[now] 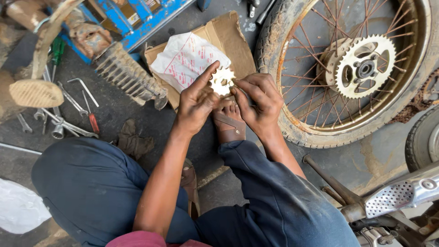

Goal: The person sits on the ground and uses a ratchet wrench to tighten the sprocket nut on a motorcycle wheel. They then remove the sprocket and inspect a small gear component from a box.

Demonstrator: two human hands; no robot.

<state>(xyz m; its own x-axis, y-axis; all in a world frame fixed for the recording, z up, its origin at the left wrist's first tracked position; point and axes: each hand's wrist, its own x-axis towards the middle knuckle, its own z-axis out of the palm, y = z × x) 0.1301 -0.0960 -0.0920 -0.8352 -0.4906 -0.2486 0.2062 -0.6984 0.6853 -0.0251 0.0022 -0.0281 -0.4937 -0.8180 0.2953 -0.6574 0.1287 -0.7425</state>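
- A small sprocket (pixel 222 81) is being held up between the left hand (pixel 196 103) and the right hand (pixel 259 101), above the person's sandalled foot.
- It is a pale, clean-looking metal disc, ringed with short pointed teeth and showing a hole at its centre.
- Its flat face is pointing up toward the camera, so the whole toothed outline is showing.
- The left hand's forefinger is stretching over its upper left edge, while the right hand's fingertips are pinching its right edge.
- It is hovering just in front of a white plastic wrapper and a piece of brown cardboard on the floor.
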